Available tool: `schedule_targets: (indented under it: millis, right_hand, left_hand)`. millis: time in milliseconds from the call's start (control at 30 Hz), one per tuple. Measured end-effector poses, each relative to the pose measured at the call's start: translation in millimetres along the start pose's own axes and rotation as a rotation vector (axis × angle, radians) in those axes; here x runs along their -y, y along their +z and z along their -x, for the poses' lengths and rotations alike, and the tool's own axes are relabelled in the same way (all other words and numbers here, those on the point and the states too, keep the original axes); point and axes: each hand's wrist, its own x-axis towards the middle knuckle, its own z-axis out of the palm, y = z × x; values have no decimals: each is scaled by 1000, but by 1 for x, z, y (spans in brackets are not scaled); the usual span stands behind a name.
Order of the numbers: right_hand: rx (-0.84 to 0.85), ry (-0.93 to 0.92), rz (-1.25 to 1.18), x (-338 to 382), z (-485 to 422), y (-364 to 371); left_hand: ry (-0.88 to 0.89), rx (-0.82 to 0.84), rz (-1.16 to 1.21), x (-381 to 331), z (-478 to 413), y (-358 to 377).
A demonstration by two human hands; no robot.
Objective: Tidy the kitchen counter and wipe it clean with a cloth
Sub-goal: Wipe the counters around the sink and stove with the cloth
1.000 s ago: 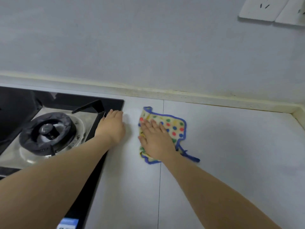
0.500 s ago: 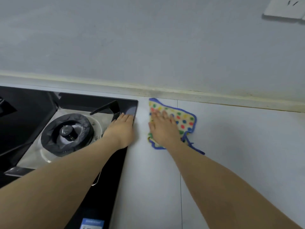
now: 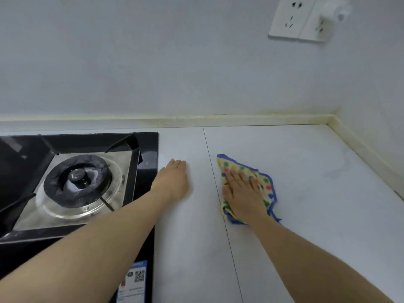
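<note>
Kitchen clean-up: a person is wiping a pale table (image 3: 317, 204) with a dotted cloth (image 3: 231, 166). The right hand (image 3: 244, 193) is lying flat on top of it, its grip spread, fingers straight and slightly apart, pressing rather than pinching. The cloth, yellow with coloured spots and a blue hem, is lying crumpled just right of the thin seam (image 3: 208, 147) running across the table. One corner is pointing toward the back wall (image 3: 153, 62) and a strip of blue hem is trailing out beside the wrist.

The left hand (image 3: 172, 182) is resting palm down on the bare table just beside the black glass edge of the gas hob (image 3: 76, 182). Its grip is flat too, fingers straight and close together, holding nothing. Wall sockets (image 3: 299, 18) are showing above.

The cloth is looking thin, soft and very light. It is likely bunching and folding under any push and sliding easily on the smooth surface. A flat palm over its middle is probably serving best for wiping, since the pressure is spreading it out. For lifting it, pinching a hemmed corner or gathering the middle would be enough. Nothing about it is appearing fragile, though the loose strip of hem may be dragging behind.
</note>
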Motion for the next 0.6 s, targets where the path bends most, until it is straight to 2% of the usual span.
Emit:
schedule_targets:
  millis: [133,233,333,400,467,533,600]
  right_hand:
    - [-23,408,-73,-47,36,-6]
    - [-36,516,-108,-33,54,-3]
    - [-83,355,-51,17,64,10]
    - [-98,141,-66,54,72,22]
    - [-30,-53,-119,81,86,29]
    - [7,-202,-118,86,103,33]
    - [-4,-261,-89,72,120,35]
  left_hand:
    - [65,20,-32,-9,18,10]
    - [92,24,-35,-14,33,14]
    - [70,5,-18,-13,47,14]
    - [9,-36,-5,-14,57,12]
    - [-71,-91,4,-18,70,7]
    - [-105,-123,12,-24,82,5]
    - [-113,-128,29,-32,93,8]
